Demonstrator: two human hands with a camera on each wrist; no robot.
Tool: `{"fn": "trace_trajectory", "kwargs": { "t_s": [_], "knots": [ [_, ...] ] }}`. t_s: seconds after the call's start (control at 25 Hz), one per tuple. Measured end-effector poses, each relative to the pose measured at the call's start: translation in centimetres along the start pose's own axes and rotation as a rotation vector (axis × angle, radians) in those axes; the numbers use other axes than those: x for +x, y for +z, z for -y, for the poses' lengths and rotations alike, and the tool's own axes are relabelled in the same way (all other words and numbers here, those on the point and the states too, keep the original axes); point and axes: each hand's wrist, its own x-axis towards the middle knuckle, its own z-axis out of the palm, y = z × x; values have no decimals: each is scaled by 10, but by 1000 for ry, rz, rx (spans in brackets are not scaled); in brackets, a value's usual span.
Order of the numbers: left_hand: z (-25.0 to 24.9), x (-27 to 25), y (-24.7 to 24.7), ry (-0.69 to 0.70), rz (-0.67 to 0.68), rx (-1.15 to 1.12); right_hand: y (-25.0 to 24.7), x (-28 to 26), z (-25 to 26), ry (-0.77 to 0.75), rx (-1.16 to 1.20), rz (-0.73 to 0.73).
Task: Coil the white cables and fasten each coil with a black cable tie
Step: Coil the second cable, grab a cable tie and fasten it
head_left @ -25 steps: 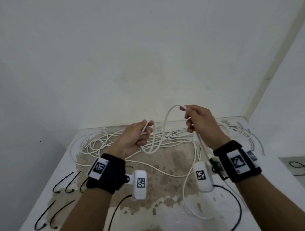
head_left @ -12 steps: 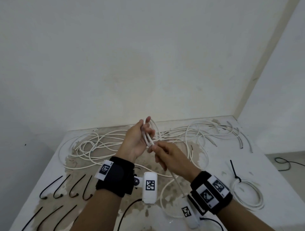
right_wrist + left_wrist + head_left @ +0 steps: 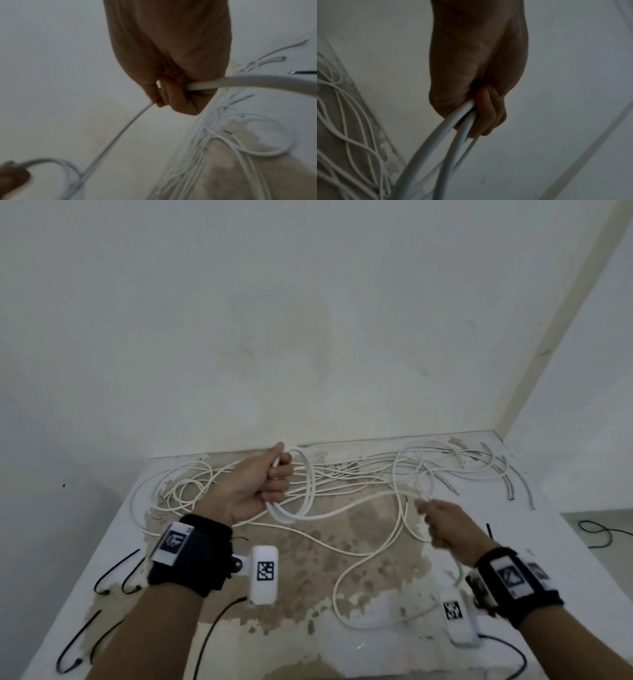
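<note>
My left hand point(image 3: 263, 484) is raised over the table and grips a small coil of white cable point(image 3: 305, 491), its loops hanging from my curled fingers point(image 3: 489, 116). The same white cable point(image 3: 363, 501) runs rightward to my right hand point(image 3: 442, 522), which grips it further along; in the right wrist view the cable point(image 3: 240, 82) passes through my closed fingers point(image 3: 175, 98). Behind both hands a tangle of loose white cables point(image 3: 359, 470) lies on the table. Several black cable ties point(image 3: 116, 573) lie at the table's left front edge.
The table point(image 3: 308, 652) is white with a worn brown patch and sits in a corner between two walls. One black cable tie point(image 3: 489, 530) shows behind my right wrist. A dark cord point(image 3: 599, 530) lies on the floor at right.
My right hand has moved away from the left hand to the right, sliding along the cable and drawing out a length. The left hand keeps holding the coil, which has gained a loop.
</note>
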Motion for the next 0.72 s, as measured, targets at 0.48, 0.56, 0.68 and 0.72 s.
{"fn": "trace_trajectory", "kwargs": {
  "t_s": [0.48,0.56,0.68,0.72],
  "knots": [
    [44,31,52,164,-104,-163,99,-58,69,-570,-33,231],
    [44,31,54,133,-94,-221,102,-60,58,-533,-76,290],
    [41,34,51,90,-120,-317,98,-61,42,-426,-79,417],
    [38,35,46,91,-121,-382,93,-61,35,-394,-112,486]
  ]
}}
